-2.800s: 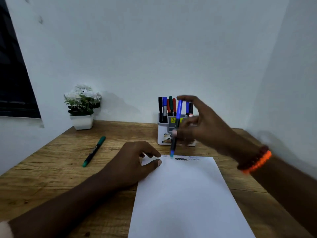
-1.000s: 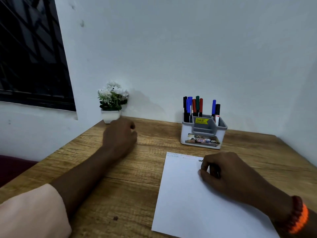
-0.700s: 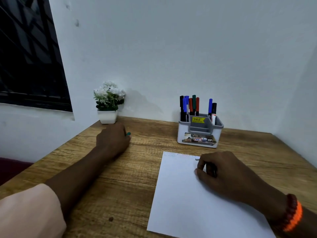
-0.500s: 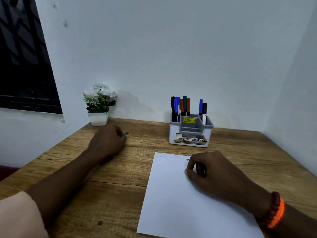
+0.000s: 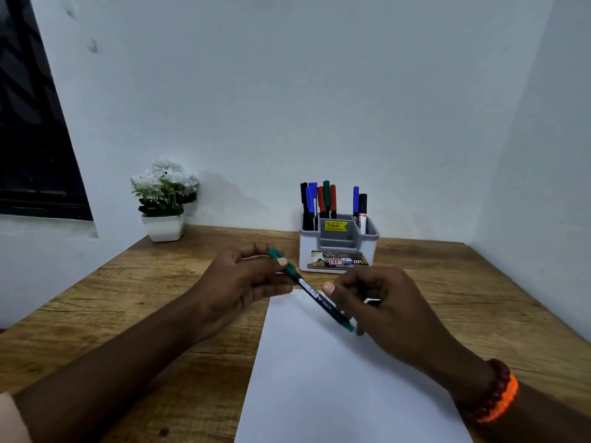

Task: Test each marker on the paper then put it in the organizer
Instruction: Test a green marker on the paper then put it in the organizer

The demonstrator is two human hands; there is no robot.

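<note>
Far to my left a small pot of white flowers (image 5: 163, 199) stands at the back corner of the wooden surface (image 5: 134, 302), well apart from everything I am working with. Next comes my left hand (image 5: 243, 279), its thumb and fingertips pinched round the green cap end of the green marker (image 5: 311, 290), which I hold slanting in the air just above the top edge of the paper (image 5: 335, 378). The marker runs down to the right into my right hand (image 5: 380, 302), whose thumb and curled fingers are clamped on the dark barrel near its lower end, so both hands are closed on the same pen. It looks a light, stiff plastic stick, smooth and a little slippery, so I judge it best gripped firmly on the barrel with the right hand while the left pulls the cap straight off along the axis; a sideways twist could make it slip or flick ink. The cap seems still on, so the test stroke is not yet made. Behind my hands, toward the wall, sits the organizer (image 5: 339, 251), grey and white, with black, blue, red and green markers already standing upright in its back compartments; that is where this one should go after its scribble.
</note>
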